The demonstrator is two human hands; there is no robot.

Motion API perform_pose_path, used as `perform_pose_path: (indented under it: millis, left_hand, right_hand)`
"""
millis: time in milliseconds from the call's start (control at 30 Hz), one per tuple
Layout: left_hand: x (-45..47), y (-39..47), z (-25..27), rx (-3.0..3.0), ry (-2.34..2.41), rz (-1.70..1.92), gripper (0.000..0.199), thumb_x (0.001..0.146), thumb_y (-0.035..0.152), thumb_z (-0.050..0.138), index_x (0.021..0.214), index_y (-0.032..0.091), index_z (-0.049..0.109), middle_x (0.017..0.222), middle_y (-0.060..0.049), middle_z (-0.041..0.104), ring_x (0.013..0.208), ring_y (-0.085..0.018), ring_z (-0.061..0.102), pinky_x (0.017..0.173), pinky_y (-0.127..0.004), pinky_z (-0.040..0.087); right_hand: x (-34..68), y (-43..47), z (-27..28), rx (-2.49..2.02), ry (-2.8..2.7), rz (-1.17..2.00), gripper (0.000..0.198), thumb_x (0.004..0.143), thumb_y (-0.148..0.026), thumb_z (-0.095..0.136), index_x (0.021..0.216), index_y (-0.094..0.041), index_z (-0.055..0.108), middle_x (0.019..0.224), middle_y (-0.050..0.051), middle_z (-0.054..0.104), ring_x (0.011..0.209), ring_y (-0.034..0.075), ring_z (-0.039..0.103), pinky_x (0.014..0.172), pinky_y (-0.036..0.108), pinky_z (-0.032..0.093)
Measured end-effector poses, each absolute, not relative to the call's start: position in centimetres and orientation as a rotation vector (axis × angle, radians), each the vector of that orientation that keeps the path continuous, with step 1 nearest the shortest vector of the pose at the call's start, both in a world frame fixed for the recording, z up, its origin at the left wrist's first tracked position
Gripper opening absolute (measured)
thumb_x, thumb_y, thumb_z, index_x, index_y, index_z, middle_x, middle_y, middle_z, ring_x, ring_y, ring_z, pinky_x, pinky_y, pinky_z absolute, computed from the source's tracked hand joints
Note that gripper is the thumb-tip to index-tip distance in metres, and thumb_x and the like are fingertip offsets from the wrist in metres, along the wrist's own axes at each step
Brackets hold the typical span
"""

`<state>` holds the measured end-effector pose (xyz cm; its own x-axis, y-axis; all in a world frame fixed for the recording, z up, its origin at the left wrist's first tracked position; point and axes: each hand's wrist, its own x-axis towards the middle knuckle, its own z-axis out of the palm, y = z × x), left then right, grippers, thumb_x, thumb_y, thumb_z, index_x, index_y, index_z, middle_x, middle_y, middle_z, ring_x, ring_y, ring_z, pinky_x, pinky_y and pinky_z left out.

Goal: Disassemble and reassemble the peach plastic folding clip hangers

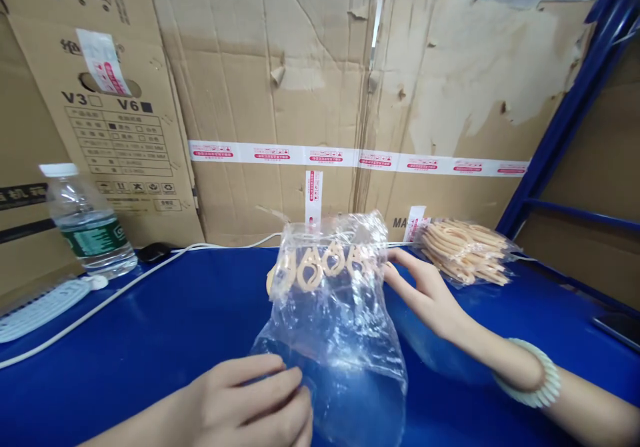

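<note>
A clear plastic bag (340, 330) lies crinkled on the blue table, with several pale wooden-looking pieces (310, 270) lined up across its far part. These pieces are ring-like, with teardrop openings. My left hand (250, 400) is at the near left edge of the bag, fingers curled together against the film; its thumb is hidden. At the far right side, my right hand (425, 290) has its fingertips closed on the bag's edge beside the pieces. A pale beaded bracelet (535, 374) circles the right wrist.
Another clear bag of similar pale pieces (465, 250) lies at the back right. On the left stand a water bottle (90, 224) and a light-blue hairbrush (47, 307), near a white cable (125, 294). A phone (620, 327) lies far right. Cardboard (270, 100) walls the back.
</note>
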<state>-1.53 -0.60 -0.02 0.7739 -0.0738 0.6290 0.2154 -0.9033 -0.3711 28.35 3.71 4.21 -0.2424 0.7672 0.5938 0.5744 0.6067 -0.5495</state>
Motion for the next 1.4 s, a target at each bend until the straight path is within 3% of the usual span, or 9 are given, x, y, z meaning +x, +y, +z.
perform_pose_path:
  millis: [267, 500, 633, 767, 1000, 1167, 1233, 1300, 1400]
  left_hand:
    - [0.1, -0.8, -1.9, -2.680, -0.080, -0.950, 0.033, 0.095, 0.018, 0.038, 0.101, 0.023, 0.070, 0.084, -0.007, 0.074, 0.073, -0.020, 0.070, 0.059, -0.028, 0.059]
    - [0.6, -1.4, -1.8, -2.703, -0.041, -0.881, 0.036, 0.093, 0.016, 0.038, 0.109, 0.023, 0.070, 0.089, -0.010, 0.076, 0.076, -0.021, 0.072, 0.060, -0.029, 0.060]
    - [0.8, -1.6, -1.3, -2.628, -0.005, -0.816, 0.036, 0.091, 0.012, 0.038, 0.105, 0.017, 0.071, 0.091, -0.012, 0.076, 0.080, -0.022, 0.072, 0.057, -0.030, 0.059]
    - [0.5, -1.8, -1.0, -2.519, 0.048, -0.744, 0.034, 0.092, 0.011, 0.039, 0.102, 0.009, 0.072, 0.099, -0.015, 0.075, 0.084, -0.024, 0.072, 0.048, -0.030, 0.054]
    - [-0.1, -2.6, -0.4, -2.563, 0.067, -0.597, 0.034, 0.092, 0.012, 0.041, 0.110, 0.009, 0.069, 0.109, -0.015, 0.073, 0.092, -0.026, 0.072, 0.048, -0.030, 0.057]
    - [0.7, -1.9, 2.7, -2.755, -0.149, -1.191, 0.021, 0.091, 0.009, 0.053, 0.106, 0.015, 0.066, 0.092, -0.006, 0.076, 0.086, -0.017, 0.072, 0.074, -0.025, 0.061]
    - [1.2, -0.9, 3.5, -2.840, -0.545, -1.402, 0.018, 0.091, 0.008, 0.054, 0.102, 0.018, 0.065, 0.090, -0.002, 0.074, 0.079, -0.013, 0.071, 0.072, -0.020, 0.060]
    - [1.8, 0.0, 3.4, -2.986, -0.891, -1.386, 0.019, 0.091, 0.011, 0.052, 0.105, 0.019, 0.063, 0.100, -0.002, 0.072, 0.086, -0.012, 0.070, 0.068, -0.018, 0.060]
    - [2.1, 0.7, 2.0, -3.104, -0.910, -1.087, 0.038, 0.085, 0.015, 0.060, 0.122, 0.020, 0.056, 0.121, -0.006, 0.065, 0.112, -0.020, 0.062, 0.097, -0.036, 0.054]
  right_hand:
    - [27.2, 3.1, 4.4, -0.943, -1.681, 0.216, 0.040, 0.094, -0.030, 0.052, 0.132, -0.020, 0.045, 0.123, 0.012, 0.059, 0.112, 0.022, 0.058, 0.097, 0.041, 0.049]
    - [25.4, 0.6, 4.8, -0.836, -2.347, 0.103, 0.029, 0.094, -0.017, 0.045, 0.120, -0.020, 0.058, 0.117, 0.010, 0.064, 0.115, 0.022, 0.057, 0.101, 0.043, 0.047]
    - [24.6, 0.0, 4.2, -0.932, -2.632, 0.098, 0.046, 0.096, -0.032, 0.049, 0.139, -0.013, 0.049, 0.148, 0.017, 0.044, 0.140, 0.029, 0.035, 0.114, 0.048, 0.034]
    - [24.8, 0.2, 4.0, -1.115, -2.771, 0.146, 0.070, 0.094, -0.050, 0.053, 0.150, -0.013, 0.035, 0.159, 0.020, 0.021, 0.147, 0.035, 0.017, 0.117, 0.054, 0.024]
    - [25.5, 1.0, 3.1, -1.181, -2.841, 0.155, 0.071, 0.096, -0.045, 0.050, 0.155, -0.018, 0.022, 0.160, 0.016, 0.016, 0.148, 0.031, 0.007, 0.119, 0.055, 0.013]
    - [25.1, 0.5, 2.8, -1.244, -2.848, 0.098, 0.065, 0.098, -0.035, 0.043, 0.156, -0.016, 0.018, 0.159, 0.018, 0.020, 0.148, 0.032, 0.011, 0.118, 0.057, 0.017]
    - [24.8, 0.1, 2.7, -1.246, -2.852, 0.077, 0.065, 0.098, -0.034, 0.042, 0.156, -0.016, 0.019, 0.159, 0.019, 0.020, 0.147, 0.033, 0.012, 0.117, 0.059, 0.017]
    - [24.6, -0.2, 2.7, -1.230, -2.859, 0.093, 0.066, 0.097, -0.036, 0.042, 0.156, -0.017, 0.018, 0.159, 0.019, 0.018, 0.147, 0.033, 0.011, 0.117, 0.060, 0.016]
    - [24.6, -0.1, 2.9, -1.223, -2.863, 0.156, 0.069, 0.097, -0.041, 0.044, 0.156, -0.017, 0.017, 0.160, 0.018, 0.015, 0.148, 0.032, 0.008, 0.118, 0.058, 0.015]
